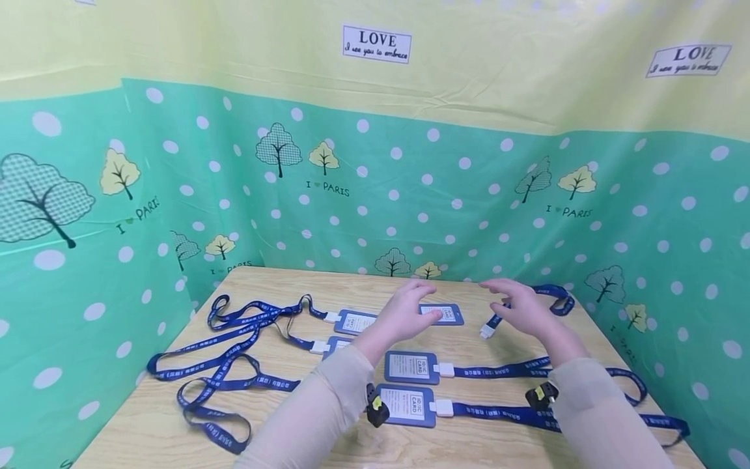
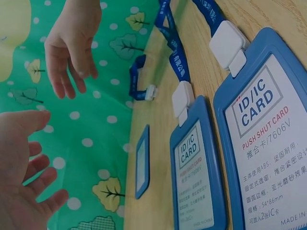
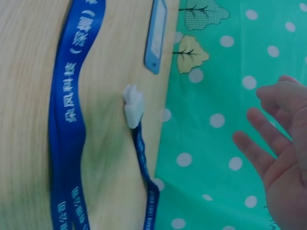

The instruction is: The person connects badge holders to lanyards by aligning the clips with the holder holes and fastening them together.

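Both hands hover above the far part of the table with fingers relaxed and holding nothing. My left hand is over a loose blue ID card holder, which has no lanyard attached. My right hand is above a blue lanyard whose white clip lies free on the wood. In the left wrist view, the loose card holder lies apart from the lanyard's white clip. The right wrist view shows that clip beyond a wide blue strap.
Nearer on the right, two card holders are clipped to blue lanyards stretching right. Further card holders lie on the left, with tangled lanyards beside them. A green and yellow patterned curtain surrounds the wooden table.
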A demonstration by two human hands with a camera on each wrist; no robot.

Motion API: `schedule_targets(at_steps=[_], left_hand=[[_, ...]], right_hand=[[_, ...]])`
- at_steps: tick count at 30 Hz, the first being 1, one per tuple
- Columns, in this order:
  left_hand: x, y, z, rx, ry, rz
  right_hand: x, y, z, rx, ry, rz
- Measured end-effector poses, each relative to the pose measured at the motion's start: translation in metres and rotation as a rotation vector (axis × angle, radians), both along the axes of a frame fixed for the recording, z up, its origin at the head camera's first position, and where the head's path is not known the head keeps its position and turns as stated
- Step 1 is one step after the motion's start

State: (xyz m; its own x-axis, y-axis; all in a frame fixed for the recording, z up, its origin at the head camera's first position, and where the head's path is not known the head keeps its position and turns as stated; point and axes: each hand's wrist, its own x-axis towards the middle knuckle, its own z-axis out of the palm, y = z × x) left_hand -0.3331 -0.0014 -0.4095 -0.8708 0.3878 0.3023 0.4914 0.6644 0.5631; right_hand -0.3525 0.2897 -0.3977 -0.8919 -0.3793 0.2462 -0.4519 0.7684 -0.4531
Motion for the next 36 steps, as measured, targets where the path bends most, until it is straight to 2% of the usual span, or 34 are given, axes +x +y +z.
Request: schedule_targets(at_steps=[4, 12, 22, 32, 36], left_hand=[[-0.001, 0.003, -0.004, 0.011, -0.032, -0.006], [-0.004, 0.008, -0.013, -0.017, -0.065, -0.037], [-0.007, 0.011, -0.023, -0.055, -0.112, -0.018], [-0.007, 0.017, -0.029, -0.123, -0.201, -0.005], [-0.007, 0.020, -0.033, -0.142, -0.215, -0.011]], right_hand=[[-0.002, 0.004, -0.007, 0.031, -0.034, -0.017], [-0.004, 0.010, -0.021, 0.059, -0.175, -0.068], [-0.005, 0.012, -0.041, 0.056, -0.298, -0.144], [-0.009, 0.010, -0.053, 0.090, -0.323, -0.133], [-0.009, 0.011, -0.058, 0.111, -0.321, -0.139]])
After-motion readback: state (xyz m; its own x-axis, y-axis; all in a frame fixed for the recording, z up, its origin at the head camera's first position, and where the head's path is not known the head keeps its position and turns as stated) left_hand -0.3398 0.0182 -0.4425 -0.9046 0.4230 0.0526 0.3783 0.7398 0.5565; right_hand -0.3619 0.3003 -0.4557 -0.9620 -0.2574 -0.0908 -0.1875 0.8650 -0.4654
